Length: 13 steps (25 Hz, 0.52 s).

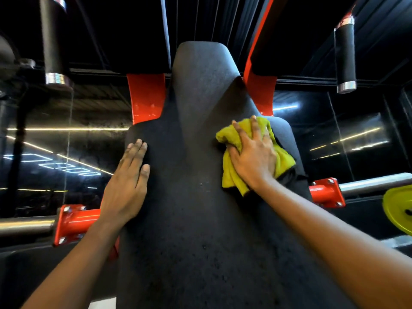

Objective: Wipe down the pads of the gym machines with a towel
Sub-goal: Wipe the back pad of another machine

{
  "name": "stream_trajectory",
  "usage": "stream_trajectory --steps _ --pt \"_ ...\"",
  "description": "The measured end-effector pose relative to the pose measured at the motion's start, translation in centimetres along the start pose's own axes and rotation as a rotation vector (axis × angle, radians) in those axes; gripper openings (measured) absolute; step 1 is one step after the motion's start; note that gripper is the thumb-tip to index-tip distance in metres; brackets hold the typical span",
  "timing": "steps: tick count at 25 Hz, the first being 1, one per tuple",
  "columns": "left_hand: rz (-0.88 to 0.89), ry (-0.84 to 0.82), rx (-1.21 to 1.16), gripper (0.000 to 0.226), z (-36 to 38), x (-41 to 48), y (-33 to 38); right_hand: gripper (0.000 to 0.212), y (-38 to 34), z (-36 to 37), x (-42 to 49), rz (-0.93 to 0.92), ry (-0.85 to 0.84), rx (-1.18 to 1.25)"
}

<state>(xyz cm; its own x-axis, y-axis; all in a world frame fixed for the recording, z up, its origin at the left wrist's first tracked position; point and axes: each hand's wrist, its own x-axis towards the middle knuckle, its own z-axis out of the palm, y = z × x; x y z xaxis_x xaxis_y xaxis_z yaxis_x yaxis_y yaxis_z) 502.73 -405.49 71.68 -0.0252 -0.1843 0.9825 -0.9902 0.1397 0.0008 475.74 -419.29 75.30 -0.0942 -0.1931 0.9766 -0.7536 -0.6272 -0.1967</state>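
Right hand (252, 157) presses the yellow towel (230, 175) onto the black pad (196, 219), fingers spread. Left hand (127, 186) lies flat there, fingers straight.

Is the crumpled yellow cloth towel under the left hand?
No, the crumpled yellow cloth towel lies under the right hand, while the left hand rests flat and bare on the black textured pad.

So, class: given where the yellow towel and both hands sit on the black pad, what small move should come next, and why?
Probably sweep the towel leftward across the middle of the pad. The right hand presses it near the pad's right edge, the left hand rests flat on the left side, and the stretch between them lies uncovered.
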Motion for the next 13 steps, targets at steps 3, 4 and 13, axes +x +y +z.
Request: stream_trajectory --steps 3,4,13 --pt "0.001 -0.022 -0.055 0.059 -0.3 -0.1 -0.1 0.069 -3.0 0.7 -1.0 -0.138 -0.035 -0.033" --pt "0.003 -0.031 -0.071 0.059 -0.3 -0.2 -0.2 0.072 -3.3 0.8 -3.0 -0.226 -0.052 -0.039" --pt "-0.031 -0.090 -0.166 0.048 -4.2 -4.5 3.8 0.065 -5.1 -2.9 -18.4 -0.247 -0.311 0.374"
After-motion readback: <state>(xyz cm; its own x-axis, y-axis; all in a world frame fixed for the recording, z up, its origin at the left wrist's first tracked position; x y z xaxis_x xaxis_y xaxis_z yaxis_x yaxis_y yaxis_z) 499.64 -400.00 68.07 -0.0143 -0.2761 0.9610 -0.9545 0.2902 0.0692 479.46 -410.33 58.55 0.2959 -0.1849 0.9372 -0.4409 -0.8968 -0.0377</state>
